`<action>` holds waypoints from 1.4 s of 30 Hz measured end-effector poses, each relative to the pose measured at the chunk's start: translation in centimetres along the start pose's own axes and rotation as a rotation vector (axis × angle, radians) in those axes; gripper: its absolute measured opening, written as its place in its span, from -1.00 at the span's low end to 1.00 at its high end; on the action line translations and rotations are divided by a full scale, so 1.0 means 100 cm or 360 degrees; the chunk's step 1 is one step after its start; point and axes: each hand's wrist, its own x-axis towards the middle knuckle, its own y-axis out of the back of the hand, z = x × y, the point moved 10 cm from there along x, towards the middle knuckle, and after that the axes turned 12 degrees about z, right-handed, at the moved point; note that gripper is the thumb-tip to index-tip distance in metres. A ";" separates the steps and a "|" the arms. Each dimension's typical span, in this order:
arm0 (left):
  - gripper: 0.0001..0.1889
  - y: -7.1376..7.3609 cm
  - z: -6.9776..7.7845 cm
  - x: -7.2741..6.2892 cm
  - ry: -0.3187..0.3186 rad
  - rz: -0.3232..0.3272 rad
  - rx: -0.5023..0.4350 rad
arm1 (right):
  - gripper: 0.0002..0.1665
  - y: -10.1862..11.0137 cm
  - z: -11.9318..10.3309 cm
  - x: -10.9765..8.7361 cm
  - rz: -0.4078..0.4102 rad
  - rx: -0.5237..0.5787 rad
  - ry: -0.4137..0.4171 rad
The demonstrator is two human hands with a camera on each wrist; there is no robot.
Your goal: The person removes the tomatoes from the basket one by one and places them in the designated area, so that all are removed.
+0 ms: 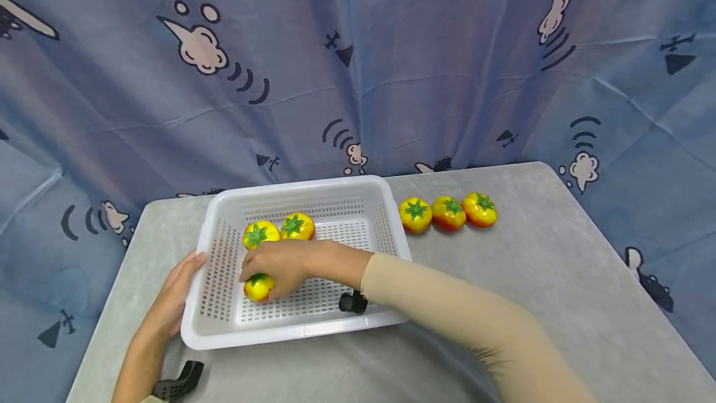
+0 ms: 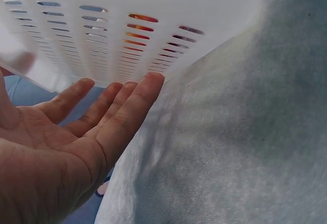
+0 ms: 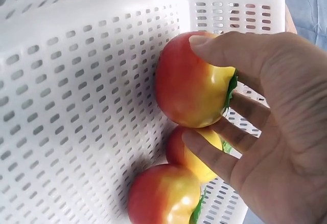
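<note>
A white perforated plastic basket stands on the table. Inside it my right hand holds a yellow-and-red tomato with a green leafy top, near the basket's left end. In the right wrist view the thumb lies on one side of this tomato and the fingers reach round the other. Two similar tomatoes, one at left and one beside it, sit just behind the hand. My left hand touches the basket's outer left wall, its fingers fairly straight in the left wrist view.
Three more tomatoes, a left one, a middle one and a right one, stand in a row right of the basket on the grey table. A blue patterned curtain hangs behind the table.
</note>
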 end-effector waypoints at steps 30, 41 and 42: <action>-0.28 -0.002 0.003 0.001 -0.0027 -0.0055 -0.0018 | -0.19 -0.005 0.004 -0.006 -0.0129 0.0035 -0.0086; -0.27 -0.002 0.002 0.001 -0.0028 -0.0049 -0.0003 | -0.18 -0.007 0.005 -0.008 -0.0147 0.0065 -0.0111; -0.27 -0.002 0.002 0.001 -0.0029 -0.0047 0.0001 | -0.18 -0.007 0.005 -0.008 -0.0147 0.0065 -0.0109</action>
